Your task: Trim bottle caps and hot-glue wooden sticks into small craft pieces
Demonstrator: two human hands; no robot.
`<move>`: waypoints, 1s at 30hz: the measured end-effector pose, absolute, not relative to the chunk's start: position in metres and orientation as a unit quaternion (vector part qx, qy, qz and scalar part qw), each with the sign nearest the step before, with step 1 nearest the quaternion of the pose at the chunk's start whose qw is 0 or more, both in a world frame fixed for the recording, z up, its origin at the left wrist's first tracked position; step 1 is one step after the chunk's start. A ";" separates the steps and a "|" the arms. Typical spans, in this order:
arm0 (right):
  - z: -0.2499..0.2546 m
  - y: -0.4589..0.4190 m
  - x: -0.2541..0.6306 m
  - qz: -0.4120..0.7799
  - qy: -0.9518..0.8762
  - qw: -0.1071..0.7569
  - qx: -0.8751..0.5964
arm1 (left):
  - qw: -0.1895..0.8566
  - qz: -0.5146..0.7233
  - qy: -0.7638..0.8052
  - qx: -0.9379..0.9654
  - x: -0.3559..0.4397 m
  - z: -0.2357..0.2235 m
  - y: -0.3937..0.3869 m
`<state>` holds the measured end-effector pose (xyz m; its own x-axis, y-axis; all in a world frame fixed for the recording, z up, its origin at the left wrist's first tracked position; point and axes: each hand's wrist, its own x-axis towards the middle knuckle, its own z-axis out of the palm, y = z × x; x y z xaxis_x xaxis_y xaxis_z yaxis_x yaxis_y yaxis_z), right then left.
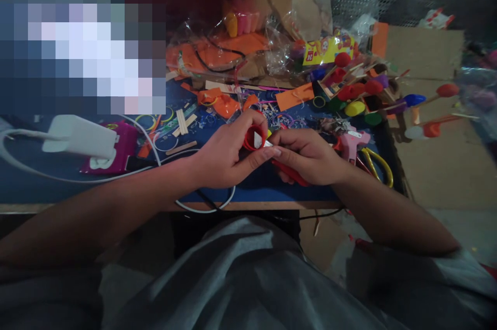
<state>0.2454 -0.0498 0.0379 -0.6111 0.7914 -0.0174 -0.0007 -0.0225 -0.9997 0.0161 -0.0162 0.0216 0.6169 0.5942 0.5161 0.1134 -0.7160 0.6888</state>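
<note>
My left hand (229,151) is closed around a small red hollow round piece (250,139), its open end facing up toward me. In my right hand (310,156) is a red-handled cutter knife (292,172), gripped with the fingers wrapped round the handle. Its pale metal blade points left, and the tip lies at or inside the mouth of the red piece. Both thumbs come close together at the blade. A bit of yellow shows just above my right fingers, too small to name.
On the blue tabletop (128,192) lie a pink glue gun (353,143), a yellow-handled tool (378,167), flat wooden sticks (184,123) and scraps. A white charger (79,135) sits in a purple socket block (128,146). Colourful rounded pieces (355,108) stand right, beside cardboard (446,164). Another person sits opposite.
</note>
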 end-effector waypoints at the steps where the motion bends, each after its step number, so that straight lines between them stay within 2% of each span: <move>1: 0.038 -0.050 0.245 0.642 -0.628 0.307 -0.315 | 0.319 0.380 0.207 0.843 0.016 0.022 -0.016; 12: 0.031 -0.048 0.249 0.632 -0.616 0.334 -0.331 | 0.321 0.464 0.208 0.799 0.025 -0.004 -0.015; 17: 0.033 -0.048 0.247 0.631 -0.627 0.318 -0.329 | 0.276 0.439 0.211 0.828 0.023 0.005 -0.018; 25: 0.035 -0.052 0.242 0.616 -0.652 0.305 -0.320 | 0.276 0.414 0.246 0.832 0.020 0.020 -0.020; 30: 0.033 -0.052 0.243 0.603 -0.660 0.307 -0.326 | 0.269 0.428 0.254 0.824 0.021 0.013 -0.019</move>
